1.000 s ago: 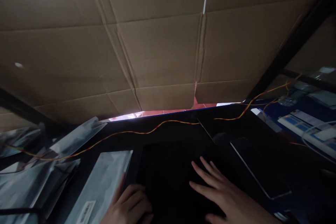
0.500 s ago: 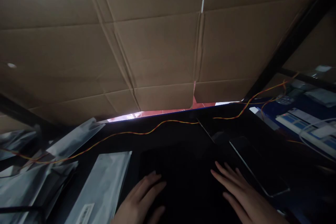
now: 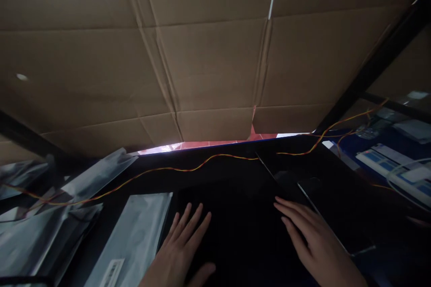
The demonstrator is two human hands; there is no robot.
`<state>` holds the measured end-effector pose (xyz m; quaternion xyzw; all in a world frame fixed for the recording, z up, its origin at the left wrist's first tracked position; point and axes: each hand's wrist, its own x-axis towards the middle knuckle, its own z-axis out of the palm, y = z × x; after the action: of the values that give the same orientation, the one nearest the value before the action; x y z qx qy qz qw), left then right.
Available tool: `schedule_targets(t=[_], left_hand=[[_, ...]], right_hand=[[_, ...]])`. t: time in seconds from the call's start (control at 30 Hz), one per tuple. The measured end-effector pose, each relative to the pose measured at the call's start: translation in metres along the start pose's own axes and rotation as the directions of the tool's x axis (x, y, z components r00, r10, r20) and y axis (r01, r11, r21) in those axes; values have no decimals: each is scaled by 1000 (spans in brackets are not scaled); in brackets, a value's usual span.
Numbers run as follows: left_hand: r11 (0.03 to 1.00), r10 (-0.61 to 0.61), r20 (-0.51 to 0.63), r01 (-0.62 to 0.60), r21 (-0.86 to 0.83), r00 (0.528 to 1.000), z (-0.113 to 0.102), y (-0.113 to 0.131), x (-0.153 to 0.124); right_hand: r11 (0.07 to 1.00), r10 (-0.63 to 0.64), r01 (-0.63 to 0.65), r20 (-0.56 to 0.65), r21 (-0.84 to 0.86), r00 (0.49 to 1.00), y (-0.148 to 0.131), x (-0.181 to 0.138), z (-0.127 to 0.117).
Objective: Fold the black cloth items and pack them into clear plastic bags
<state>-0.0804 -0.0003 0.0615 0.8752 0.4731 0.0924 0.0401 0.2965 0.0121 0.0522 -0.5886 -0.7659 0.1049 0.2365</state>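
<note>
My left hand (image 3: 180, 249) lies palm down with its fingers stretched and spread over a very dark flat area. It holds nothing. Just left of it is a frosted plastic sleeve (image 3: 138, 224) with a barcode label (image 3: 112, 273). My right hand (image 3: 313, 244) reaches in from the lower right, fingers extended, with nothing in its grasp. Beside and partly behind it is a black, phone-like flat panel (image 3: 343, 217) with a thin bright edge. Between the hands it is too dark to make out any object's outline.
A red-yellow twisted wire (image 3: 161, 169) runs across the black tabletop (image 3: 215, 175). More plastic sleeves (image 3: 33, 237) pile up at left. Cardboard sheets (image 3: 208, 67) form a wall behind. At right are a blue-and-white printed item (image 3: 392, 163), a pale cable (image 3: 392, 175) and a dark frame bar (image 3: 370, 63).
My left hand's fingers have straightened and spread, reaching slightly farther forward. My right hand has moved a little forward and overlaps the panel's near edge. The view has shifted slightly.
</note>
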Motion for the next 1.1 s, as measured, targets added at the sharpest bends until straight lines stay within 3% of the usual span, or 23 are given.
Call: schedule_targets(t=[0.07, 0.17, 0.3, 0.47, 0.53, 0.63, 0.7, 0.8, 0.97, 1.1], left_hand=[[998, 59, -11, -59, -6, 998, 1, 2, 1], [994, 104, -30, -104, 25, 994, 18, 3, -4], [992, 93, -20, -91, 85, 995, 34, 2, -12], [994, 92, 12, -93, 61, 996, 18, 0, -7], [997, 71, 59, -72, 11, 996, 8, -2, -4], [996, 61, 110, -54, -67, 992, -7, -5, 1], [997, 55, 82, -50, -65, 995, -13, -3, 7], [1000, 23, -23, -23, 19, 999, -9, 3, 19], [981, -16, -188, 52, 190, 982, 27, 5, 28], [965, -13, -232, 74, 253, 973, 44, 0, 20]], right_hand=[[998, -61, 61, -8, -16, 998, -13, 3, 9], [992, -117, 121, 146, -19, 982, -19, -2, 19], [1000, -5, 4, 337, 2, 941, -6, -12, 14], [994, 71, -100, 481, 35, 874, 7, -11, -9], [994, 61, -97, 483, 51, 873, 12, -8, -15], [995, 21, -56, 362, 88, 932, 12, -4, -17], [995, -11, -11, 215, 99, 977, 4, 0, -13], [992, -110, 104, 87, 64, 990, -17, 6, 2], [982, -178, 188, 213, -27, 961, -27, 5, 33], [988, -130, 150, 315, -39, 940, -16, 0, 30]])
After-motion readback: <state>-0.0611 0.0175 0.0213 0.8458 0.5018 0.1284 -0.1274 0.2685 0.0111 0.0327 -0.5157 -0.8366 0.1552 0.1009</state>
